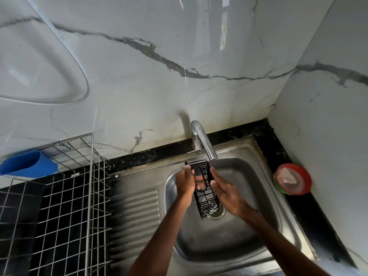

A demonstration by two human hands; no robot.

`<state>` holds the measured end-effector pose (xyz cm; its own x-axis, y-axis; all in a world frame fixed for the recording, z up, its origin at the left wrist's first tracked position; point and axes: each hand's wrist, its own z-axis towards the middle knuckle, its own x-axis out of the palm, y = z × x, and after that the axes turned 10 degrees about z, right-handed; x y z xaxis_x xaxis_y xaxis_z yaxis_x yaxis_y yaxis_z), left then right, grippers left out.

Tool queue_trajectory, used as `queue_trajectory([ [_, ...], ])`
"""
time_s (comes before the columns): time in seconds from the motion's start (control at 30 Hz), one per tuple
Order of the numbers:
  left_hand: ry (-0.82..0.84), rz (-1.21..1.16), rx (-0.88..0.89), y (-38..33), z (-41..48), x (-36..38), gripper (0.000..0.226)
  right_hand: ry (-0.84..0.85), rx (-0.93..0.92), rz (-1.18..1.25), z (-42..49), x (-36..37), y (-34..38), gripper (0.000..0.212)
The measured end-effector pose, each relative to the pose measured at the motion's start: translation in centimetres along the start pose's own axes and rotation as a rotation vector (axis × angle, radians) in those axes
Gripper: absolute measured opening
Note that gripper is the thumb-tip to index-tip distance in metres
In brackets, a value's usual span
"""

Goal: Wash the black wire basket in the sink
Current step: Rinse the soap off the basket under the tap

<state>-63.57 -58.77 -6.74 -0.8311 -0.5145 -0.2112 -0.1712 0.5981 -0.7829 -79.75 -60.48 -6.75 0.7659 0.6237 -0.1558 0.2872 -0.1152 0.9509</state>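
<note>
The black wire basket (206, 198) is a narrow, long cage held tilted over the steel sink (249, 176), its far end just under the tap spout (205, 142). My left hand (185, 183) grips its left side near the top, fingers curled through the wires. My right hand (225, 190) lies along the basket's right side, with the thumb and a finger pressed on the frame. The basket's lower end hangs above the drain (217, 213).
A metal wire dish rack (79, 196) with a blue cup (27, 163) stands on the black counter at the left. A ribbed drainboard (137, 212) adjoins the basin. Red and green bowls (292, 179) sit stacked at the right, by the marble wall.
</note>
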Motion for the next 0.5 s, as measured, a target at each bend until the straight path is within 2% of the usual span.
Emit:
queue_trajectory([
  [0.17, 0.012, 0.002, -0.015, -0.1, 0.1, -0.3, 0.056, 0.032, 0.001, -0.095, 2.8, -0.3, 0.5, 0.057],
  [0.3, -0.016, -0.029, -0.029, -0.6, 0.1, -0.6, 0.044, 0.056, 0.017, -0.109, 4.6, -0.6, 1.6, 0.050],
  [0.37, -0.004, -0.038, -0.018, -0.7, 0.3, -0.8, 0.043, 0.004, 0.050, -0.142, 5.6, -0.9, 2.1, 0.039],
  [0.43, 0.014, -0.037, -0.008, -0.9, 0.2, -0.9, 0.044, -0.083, 0.088, -0.158, 6.4, -1.4, 2.4, 0.017],
  [0.5, 0.027, -0.031, -0.001, -1.0, 0.0, -0.9, 0.044, -0.123, 0.107, -0.147, 7.0, -1.6, 2.4, 0.025],
])
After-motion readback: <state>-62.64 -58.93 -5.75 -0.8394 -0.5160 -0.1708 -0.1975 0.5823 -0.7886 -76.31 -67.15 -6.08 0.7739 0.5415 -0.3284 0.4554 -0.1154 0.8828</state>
